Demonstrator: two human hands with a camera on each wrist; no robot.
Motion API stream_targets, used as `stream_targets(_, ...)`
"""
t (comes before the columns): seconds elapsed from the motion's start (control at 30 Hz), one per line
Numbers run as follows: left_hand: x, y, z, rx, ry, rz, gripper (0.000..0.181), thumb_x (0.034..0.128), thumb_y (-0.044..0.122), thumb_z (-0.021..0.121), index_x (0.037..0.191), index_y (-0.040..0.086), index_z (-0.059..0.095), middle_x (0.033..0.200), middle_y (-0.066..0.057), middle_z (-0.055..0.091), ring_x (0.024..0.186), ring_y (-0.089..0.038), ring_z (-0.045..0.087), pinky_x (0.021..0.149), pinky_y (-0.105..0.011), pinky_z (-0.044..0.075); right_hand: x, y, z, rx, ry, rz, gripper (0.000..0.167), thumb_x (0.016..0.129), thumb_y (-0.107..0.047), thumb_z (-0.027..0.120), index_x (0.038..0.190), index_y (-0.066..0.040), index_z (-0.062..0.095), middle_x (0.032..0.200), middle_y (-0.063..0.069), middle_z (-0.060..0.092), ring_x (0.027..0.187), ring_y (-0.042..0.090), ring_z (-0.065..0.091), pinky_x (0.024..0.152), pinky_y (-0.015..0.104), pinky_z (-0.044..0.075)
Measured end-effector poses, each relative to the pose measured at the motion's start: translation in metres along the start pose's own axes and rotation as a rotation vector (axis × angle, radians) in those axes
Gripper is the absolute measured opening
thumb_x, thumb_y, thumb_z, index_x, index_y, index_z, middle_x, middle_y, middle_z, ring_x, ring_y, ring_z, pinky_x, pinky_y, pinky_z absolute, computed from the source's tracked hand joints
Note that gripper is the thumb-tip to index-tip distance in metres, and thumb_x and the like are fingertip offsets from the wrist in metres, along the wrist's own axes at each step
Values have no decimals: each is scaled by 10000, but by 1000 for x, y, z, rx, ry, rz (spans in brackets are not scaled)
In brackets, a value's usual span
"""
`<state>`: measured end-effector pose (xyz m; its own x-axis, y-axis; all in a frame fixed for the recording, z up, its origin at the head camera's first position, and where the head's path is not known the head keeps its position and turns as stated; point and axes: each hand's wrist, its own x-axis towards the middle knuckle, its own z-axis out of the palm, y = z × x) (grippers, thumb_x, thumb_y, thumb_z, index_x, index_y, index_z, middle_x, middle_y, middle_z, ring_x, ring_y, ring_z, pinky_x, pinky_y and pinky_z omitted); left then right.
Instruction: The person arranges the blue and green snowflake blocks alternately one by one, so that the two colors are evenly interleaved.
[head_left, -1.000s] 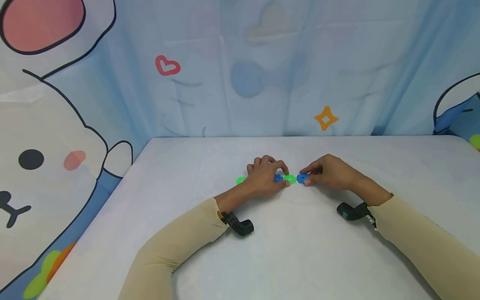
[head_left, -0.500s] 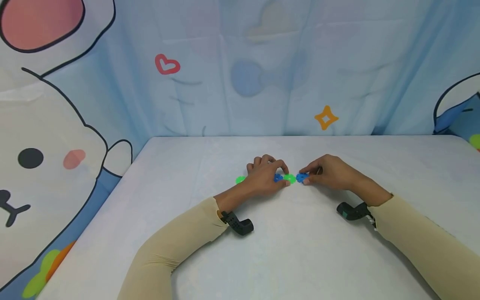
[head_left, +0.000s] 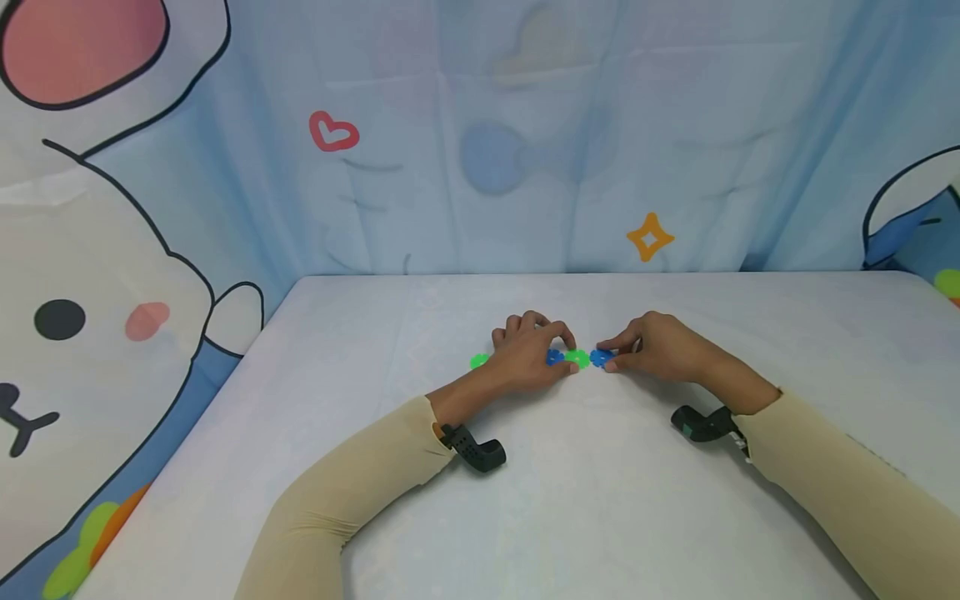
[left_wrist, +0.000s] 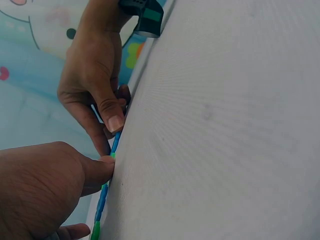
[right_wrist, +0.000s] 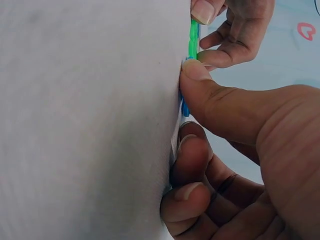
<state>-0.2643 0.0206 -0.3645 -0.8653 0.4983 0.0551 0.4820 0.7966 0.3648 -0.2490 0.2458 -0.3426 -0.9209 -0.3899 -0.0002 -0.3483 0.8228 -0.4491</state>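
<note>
Small flat snowflake-shaped building discs lie in a row on the table. My left hand (head_left: 525, 360) reaches over the row, its thumb and index finger pinching a green disc (head_left: 577, 359). To the left of that disc is a blue disc (head_left: 554, 357); another green disc (head_left: 479, 360) shows past the wrist, and the stretch between is hidden under the hand. My right hand (head_left: 663, 352) pinches a blue disc (head_left: 601, 358) at the row's right end. In the right wrist view this blue disc (right_wrist: 186, 107) stands close to the green disc (right_wrist: 193, 40); whether they interlock I cannot tell.
The white-covered table (head_left: 570, 500) spreads out in front of the hands. A blue patterned curtain (head_left: 450, 167) hangs behind its far edge. Black wrist cameras (head_left: 480, 454) sit on both forearms, just above the tabletop.
Very little differs. My right hand has edged slightly left with its blue disc, closer to the green disc. My left hand keeps its place.
</note>
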Motion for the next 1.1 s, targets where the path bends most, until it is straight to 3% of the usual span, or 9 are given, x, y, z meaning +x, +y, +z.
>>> stream_targets(0.43,-3,-2,-4,17,-25,4,284,947,447,610,1210,342,606,1460,-64,414,1344,-278,338,976,-458,315,3,1,4,-1,-18,36,385,848,-262,776,1193,-100,717,990,88,753,826,165,607,641,283,462)
stream_targets(0.63,-8,-6,-12,35,-70,20,350,945,446,607,1281,349,582,1472,-72,426,1353,-278,351,997,-457,327,4,-2,6,0,-22,43,408,837,-274,786,1196,-95,715,933,59,742,804,165,592,620,279,454)
stream_targets(0.77,-14,-13,-20,102,-82,7,395,950,454,601,1330,358,551,1482,-72,416,1360,-277,350,1031,-470,316,6,-4,6,7,-22,54,414,835,-278,788,1199,-96,714,922,54,737,808,171,585,619,276,453)
stream_targets(0.93,-25,-23,-29,203,-66,4,436,951,467,597,1363,344,522,1495,-60,397,1349,-277,352,1010,-458,319,7,-5,6,2,-20,71,403,839,-264,783,1202,-104,714,908,37,723,823,180,574,631,286,451)
stream_targets(1.1,-36,-40,-38,166,-13,10,486,958,466,593,1396,278,500,1481,-63,415,1330,-288,372,1018,-475,338,6,-3,6,13,-16,62,388,839,-246,780,1195,-102,720,874,22,703,797,176,562,601,290,438)
